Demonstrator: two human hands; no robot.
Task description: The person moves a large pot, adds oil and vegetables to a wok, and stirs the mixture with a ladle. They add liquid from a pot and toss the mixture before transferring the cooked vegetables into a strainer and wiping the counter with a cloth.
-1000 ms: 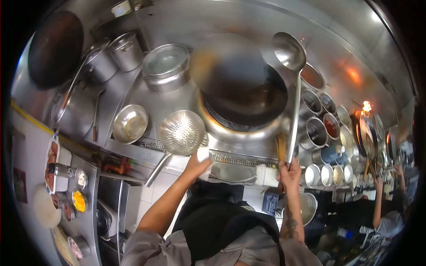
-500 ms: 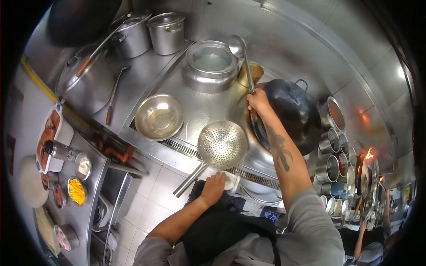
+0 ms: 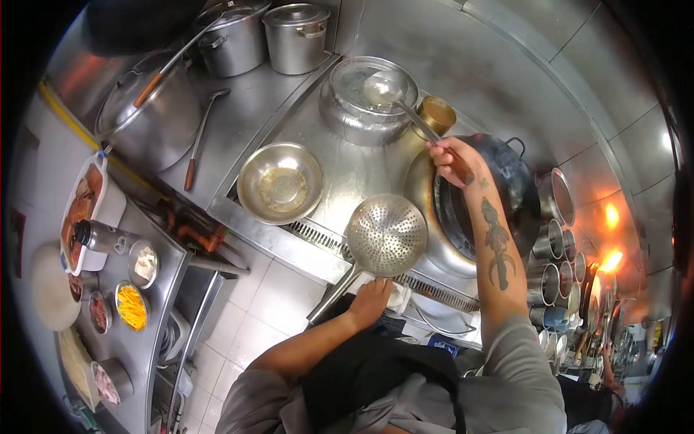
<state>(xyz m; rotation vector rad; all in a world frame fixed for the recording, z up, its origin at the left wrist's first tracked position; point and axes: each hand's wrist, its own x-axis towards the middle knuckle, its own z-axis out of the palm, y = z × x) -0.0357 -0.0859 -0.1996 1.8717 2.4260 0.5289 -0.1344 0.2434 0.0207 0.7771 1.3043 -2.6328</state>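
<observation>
bright, cool light over steel counter, soft sheen toward 12 o'clock. white glare spot between 2 and 3 o'clock. flame at 3 o'clock blown out, orange reflection on wall just above. floor tiles near 7 o'clock pale. dark shape between 10 and 11 o'clock sunk in shadow, detail lost. fisheye bends straight edges; black vignette rings corners. cookware around 4 o'clock dim, smeared, perhaps motion blur. middle sharpest.
</observation>
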